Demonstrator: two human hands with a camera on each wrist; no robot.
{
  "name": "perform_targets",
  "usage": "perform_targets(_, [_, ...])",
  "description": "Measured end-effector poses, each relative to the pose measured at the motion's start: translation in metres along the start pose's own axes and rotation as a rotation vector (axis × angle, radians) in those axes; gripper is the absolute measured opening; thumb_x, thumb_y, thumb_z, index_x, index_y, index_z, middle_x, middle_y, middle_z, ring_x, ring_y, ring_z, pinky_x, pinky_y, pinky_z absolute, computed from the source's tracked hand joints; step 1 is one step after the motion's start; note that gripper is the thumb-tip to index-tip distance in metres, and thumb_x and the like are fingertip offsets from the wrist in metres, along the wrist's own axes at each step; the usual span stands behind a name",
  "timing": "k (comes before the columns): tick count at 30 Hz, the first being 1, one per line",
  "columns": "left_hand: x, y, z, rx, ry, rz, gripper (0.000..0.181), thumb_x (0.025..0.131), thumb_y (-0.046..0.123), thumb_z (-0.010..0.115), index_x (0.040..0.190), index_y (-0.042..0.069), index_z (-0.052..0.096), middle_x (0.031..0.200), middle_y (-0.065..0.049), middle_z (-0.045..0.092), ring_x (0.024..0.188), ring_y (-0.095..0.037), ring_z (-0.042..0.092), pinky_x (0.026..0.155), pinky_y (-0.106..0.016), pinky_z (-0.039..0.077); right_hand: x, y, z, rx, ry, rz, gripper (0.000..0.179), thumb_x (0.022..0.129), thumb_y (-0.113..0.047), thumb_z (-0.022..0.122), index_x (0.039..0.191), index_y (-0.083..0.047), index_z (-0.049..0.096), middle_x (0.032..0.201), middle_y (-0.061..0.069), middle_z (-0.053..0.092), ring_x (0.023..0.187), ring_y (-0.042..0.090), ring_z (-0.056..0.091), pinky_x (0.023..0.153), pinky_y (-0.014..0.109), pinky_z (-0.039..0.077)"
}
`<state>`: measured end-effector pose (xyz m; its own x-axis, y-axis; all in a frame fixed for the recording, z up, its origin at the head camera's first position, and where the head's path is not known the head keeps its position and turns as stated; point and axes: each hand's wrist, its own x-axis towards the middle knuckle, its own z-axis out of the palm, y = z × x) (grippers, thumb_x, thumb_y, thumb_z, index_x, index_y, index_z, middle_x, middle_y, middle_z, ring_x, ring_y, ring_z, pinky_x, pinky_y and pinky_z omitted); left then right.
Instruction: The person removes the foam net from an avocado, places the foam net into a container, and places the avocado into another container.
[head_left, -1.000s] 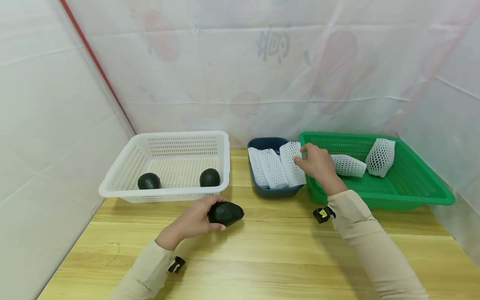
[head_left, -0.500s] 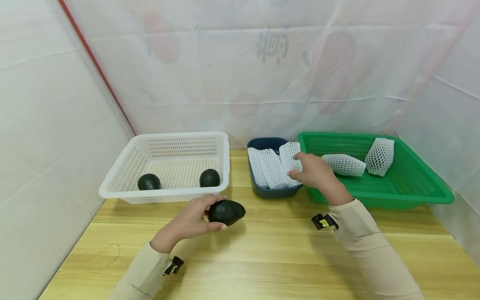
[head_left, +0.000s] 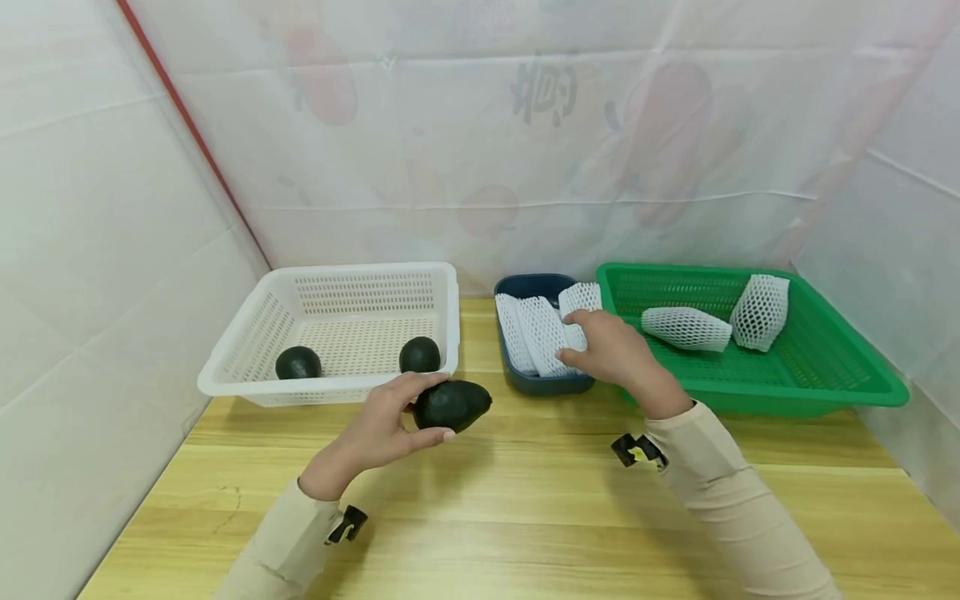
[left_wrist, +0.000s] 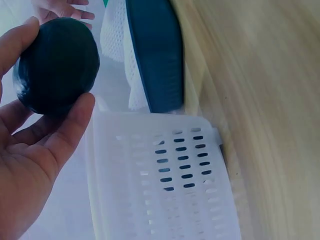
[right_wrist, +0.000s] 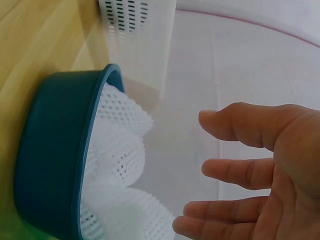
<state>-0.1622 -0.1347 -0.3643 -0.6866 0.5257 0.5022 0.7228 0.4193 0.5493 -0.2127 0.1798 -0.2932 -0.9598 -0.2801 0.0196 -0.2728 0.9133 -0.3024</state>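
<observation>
A dark green avocado (head_left: 452, 406) is gripped between the fingers and thumb of my left hand (head_left: 382, 429), raised over the table before the white basket. The left wrist view shows that avocado (left_wrist: 57, 65) end-on in the fingertips. Above the small blue bin (head_left: 551, 384) is my right hand (head_left: 618, 354), its fingers extended and holding nothing. Several white foam net sleeves (head_left: 542, 333) lie side by side in that bin, the rightmost partly hidden behind the hand. In the right wrist view a gap shows between the fingers and the net sleeves (right_wrist: 117, 155).
Two more avocados, one at the left (head_left: 297, 363) and one at the right (head_left: 420, 356), lie in the white basket (head_left: 330, 389). The green basket (head_left: 810, 398) at right holds two net-wrapped pieces (head_left: 686, 328). White sheeting (head_left: 450, 150) walls the table's back and sides.
My right hand has shifted left across the bin, from the rightmost net sleeve toward the middle ones. The left hand has lifted the avocado slightly.
</observation>
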Motion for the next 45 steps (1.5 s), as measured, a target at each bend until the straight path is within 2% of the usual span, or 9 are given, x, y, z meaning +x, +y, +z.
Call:
perform_targets(7, [0.003,-0.001,-0.007,0.003,0.020,-0.036,0.064,0.072,0.024,0.082,0.126,0.003,0.055,0.115,-0.008,0.058,0.094,-0.019,0.058,0.066,-0.026,0.052,0.004,-0.009,0.005,0.002,-0.011,-0.062,0.055,0.083,-0.027,0.070,0.128,0.000,0.052,0.119,0.019,0.058,0.104,0.035,0.054,0.081,0.049,0.045])
perform_targets(14, [0.009,-0.004,-0.010,0.000,0.070,-0.021,0.063,0.073,0.024,0.081,0.127,0.007,0.052,0.121,-0.008,0.056,0.099,-0.021,0.057,0.067,-0.029,0.052,0.004,-0.018,0.012,0.009,-0.025,-0.091,0.053,0.083,-0.026,0.070,0.127,-0.002,0.053,0.117,0.018,0.058,0.102,0.033,0.055,0.080,0.047,0.046])
perform_targets(23, [0.010,-0.016,-0.015,0.037,0.228,0.020,0.059,0.071,0.015,0.081,0.123,0.004,0.055,0.114,-0.010,0.056,0.095,-0.021,0.057,0.060,-0.030,0.053,0.005,-0.034,0.022,0.002,-0.022,-0.131,0.053,0.082,-0.028,0.072,0.126,-0.004,0.054,0.117,0.016,0.057,0.102,0.030,0.055,0.078,0.044,0.047])
perform_targets(27, [0.007,-0.022,-0.018,0.073,0.280,0.003,0.058,0.070,0.014,0.081,0.122,0.005,0.056,0.114,-0.009,0.057,0.096,-0.020,0.056,0.059,-0.030,0.053,0.006,-0.040,0.029,0.003,-0.034,-0.144,0.054,0.082,-0.029,0.072,0.127,-0.005,0.054,0.118,0.016,0.057,0.104,0.029,0.054,0.078,0.044,0.046])
perform_targets(32, [0.005,-0.025,-0.022,0.095,0.298,-0.029,0.058,0.069,0.014,0.082,0.121,0.005,0.057,0.114,-0.009,0.057,0.096,-0.020,0.055,0.059,-0.029,0.053,0.009,-0.045,0.034,0.015,-0.033,-0.155,0.052,0.082,-0.027,0.071,0.126,-0.005,0.055,0.119,0.015,0.057,0.106,0.028,0.053,0.080,0.043,0.046])
perform_targets(37, [0.006,-0.027,-0.026,0.108,0.312,-0.052,0.060,0.069,0.012,0.082,0.122,0.004,0.056,0.117,-0.013,0.055,0.100,-0.023,0.055,0.062,-0.033,0.053,0.014,-0.051,0.038,0.029,-0.015,-0.176,0.050,0.081,-0.025,0.072,0.125,-0.006,0.056,0.117,0.014,0.058,0.106,0.026,0.054,0.082,0.042,0.046])
perform_targets(45, [0.008,-0.032,-0.032,0.156,0.336,-0.108,0.060,0.067,0.009,0.083,0.121,0.004,0.057,0.115,-0.015,0.054,0.096,-0.024,0.054,0.062,-0.037,0.051,0.019,-0.066,0.043,0.027,-0.041,-0.203,0.053,0.080,-0.027,0.072,0.126,-0.006,0.055,0.120,0.011,0.057,0.108,0.026,0.052,0.084,0.042,0.045])
